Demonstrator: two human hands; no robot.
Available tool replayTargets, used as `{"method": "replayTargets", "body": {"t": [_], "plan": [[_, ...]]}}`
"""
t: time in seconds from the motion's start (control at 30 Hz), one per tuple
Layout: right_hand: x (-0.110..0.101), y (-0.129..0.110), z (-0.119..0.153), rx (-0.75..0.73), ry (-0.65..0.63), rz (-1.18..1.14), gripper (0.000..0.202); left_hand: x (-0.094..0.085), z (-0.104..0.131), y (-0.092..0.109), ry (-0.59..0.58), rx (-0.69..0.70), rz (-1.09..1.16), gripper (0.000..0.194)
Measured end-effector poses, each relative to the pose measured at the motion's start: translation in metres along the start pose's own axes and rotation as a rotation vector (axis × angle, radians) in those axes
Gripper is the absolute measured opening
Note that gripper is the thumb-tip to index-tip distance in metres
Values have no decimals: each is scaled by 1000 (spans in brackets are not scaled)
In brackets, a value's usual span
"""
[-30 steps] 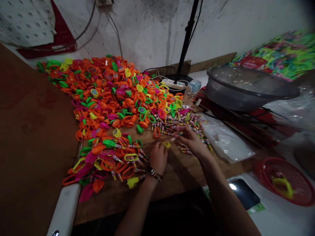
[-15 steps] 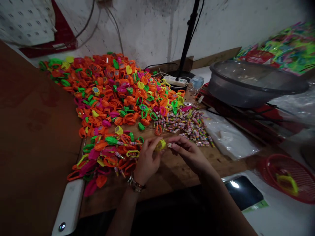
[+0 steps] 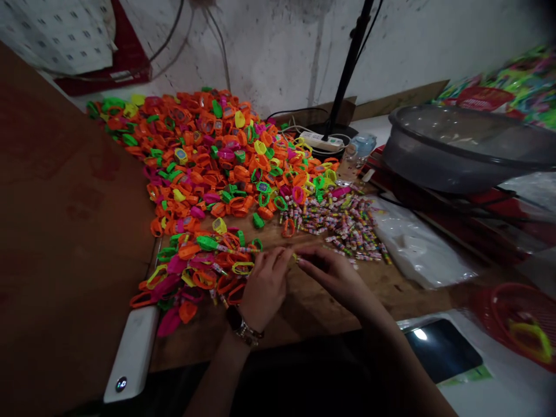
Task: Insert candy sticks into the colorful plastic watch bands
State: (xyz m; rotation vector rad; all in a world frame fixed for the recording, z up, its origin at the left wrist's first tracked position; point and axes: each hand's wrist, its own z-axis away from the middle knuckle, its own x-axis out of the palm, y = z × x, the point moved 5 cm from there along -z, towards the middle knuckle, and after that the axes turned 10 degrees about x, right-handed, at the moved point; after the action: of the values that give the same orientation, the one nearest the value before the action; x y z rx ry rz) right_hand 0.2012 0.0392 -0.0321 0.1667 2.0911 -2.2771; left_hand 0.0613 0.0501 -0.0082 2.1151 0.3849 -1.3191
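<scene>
My left hand (image 3: 266, 284), with a watch and bracelet at the wrist, is closed on a yellow toy watch (image 3: 295, 258). Most of it is hidden behind the fingers; a thin yellow bit shows between both hands. My right hand (image 3: 334, 277) pinches at that yellow edge, and whatever lies in its fingertips is too small to name. Left of my left hand lies a small heap of toy watches (image 3: 189, 313), some with wrapped candy tubes (image 3: 237, 250) attached. Loose candy tubes (image 3: 347, 226) are piled beyond my right hand.
A large pile of toy watches (image 3: 200, 156) lies against the wall. Around the wooden table are a cardboard box (image 3: 73, 231), a white power bank (image 3: 132, 353), a grey basin (image 3: 460, 156), plastic bags (image 3: 421, 255), a phone (image 3: 443, 350) and a red basket (image 3: 499, 307).
My hands have come together, closing the gap between them. My left hand has turned so its back covers most of the yellow toy watch. The whole view has shifted slightly.
</scene>
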Motion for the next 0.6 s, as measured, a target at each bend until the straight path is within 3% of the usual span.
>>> {"method": "replayTargets", "body": {"t": [0.27,0.5,0.6], "plan": [[19,2,9,69,-338,156,27,10,26,-4,-112,53,-101,55],[61,30,18,62,-177,216,26,3,53,-12,-167,75,-244,54],[79,36,12,46,-237,135,26,-7,60,-19,-189,30,-275,54]]}}
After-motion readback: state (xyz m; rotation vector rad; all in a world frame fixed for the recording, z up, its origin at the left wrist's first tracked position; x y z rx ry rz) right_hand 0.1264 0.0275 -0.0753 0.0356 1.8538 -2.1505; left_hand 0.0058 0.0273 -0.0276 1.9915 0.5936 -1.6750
